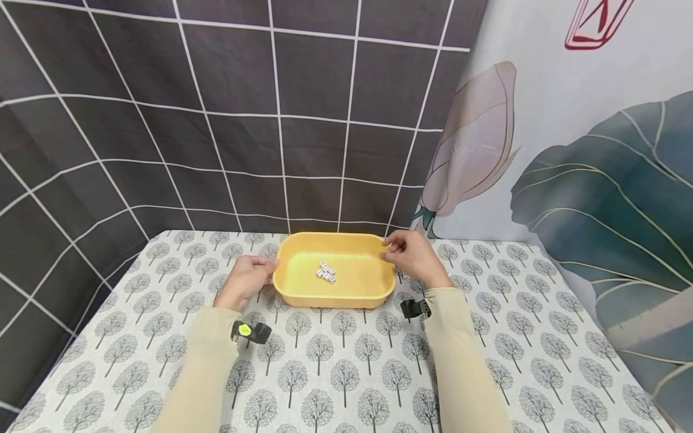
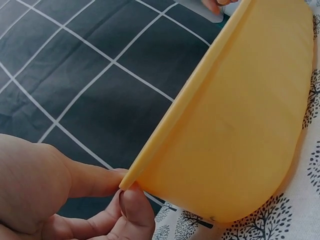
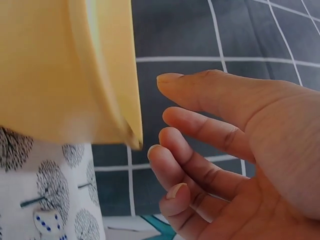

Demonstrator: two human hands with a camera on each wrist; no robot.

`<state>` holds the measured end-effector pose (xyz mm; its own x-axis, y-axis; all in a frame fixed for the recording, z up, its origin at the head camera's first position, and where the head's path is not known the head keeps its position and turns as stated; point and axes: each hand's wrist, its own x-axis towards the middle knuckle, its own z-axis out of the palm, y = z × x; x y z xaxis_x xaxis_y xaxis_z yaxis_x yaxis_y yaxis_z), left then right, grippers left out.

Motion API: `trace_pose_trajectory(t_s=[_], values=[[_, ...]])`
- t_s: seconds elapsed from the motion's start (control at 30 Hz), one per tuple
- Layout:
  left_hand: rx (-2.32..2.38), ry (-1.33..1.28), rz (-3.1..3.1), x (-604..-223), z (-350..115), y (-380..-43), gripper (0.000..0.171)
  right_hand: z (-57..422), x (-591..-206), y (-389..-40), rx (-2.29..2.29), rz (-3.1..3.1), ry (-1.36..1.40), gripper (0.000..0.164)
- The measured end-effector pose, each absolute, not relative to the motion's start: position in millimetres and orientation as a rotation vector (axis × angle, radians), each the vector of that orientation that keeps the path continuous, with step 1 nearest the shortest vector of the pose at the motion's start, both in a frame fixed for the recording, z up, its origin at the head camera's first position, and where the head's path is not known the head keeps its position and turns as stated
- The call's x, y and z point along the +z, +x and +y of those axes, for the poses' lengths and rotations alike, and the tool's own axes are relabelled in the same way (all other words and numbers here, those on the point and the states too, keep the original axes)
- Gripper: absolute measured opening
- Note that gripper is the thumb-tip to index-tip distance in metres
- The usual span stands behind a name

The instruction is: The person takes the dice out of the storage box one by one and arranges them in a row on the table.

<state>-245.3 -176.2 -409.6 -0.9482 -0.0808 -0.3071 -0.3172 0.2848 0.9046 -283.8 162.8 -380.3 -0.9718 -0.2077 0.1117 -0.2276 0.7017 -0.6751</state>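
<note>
a shallow, yellow plastic tub with rounded corners (image 1: 357, 273) sits at the centre of the head view, on a white cloth printed with grey trees (image 1: 343, 376). a small cluster of white dice with dark dots (image 1: 326, 272) lies on its floor, left of the tub's middle. at the tub's left end, the bare left hand (image 1: 246, 281) pinches the rim between thumb and fingers. at the right end, the bare right hand (image 1: 415, 257) has thumb and fingertips apart, loosely bent, just beside the rim and holding nothing. in the lower left of the right wrist view, a white piece with blue dots (image 3: 48, 222) shows beyond the tub; it is probably a die, though the frame edge cuts it. a black cloth with white grid lines (image 1: 233, 144) fills the upper left of the head view.
</note>
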Motion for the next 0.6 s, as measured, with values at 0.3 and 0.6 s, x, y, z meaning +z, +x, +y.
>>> trace_pose_trajectory(t_s=[0.3,0.6], values=[[1.712,-0.368,2.343,-409,-177,-246,0.038,140,-385,-282,1.143,-2.878,0.423,0.026],[1.695,-0.374,2.349,-410,-177,-246,0.037,119,-394,-283,1.102,-2.917,0.510,0.025]])
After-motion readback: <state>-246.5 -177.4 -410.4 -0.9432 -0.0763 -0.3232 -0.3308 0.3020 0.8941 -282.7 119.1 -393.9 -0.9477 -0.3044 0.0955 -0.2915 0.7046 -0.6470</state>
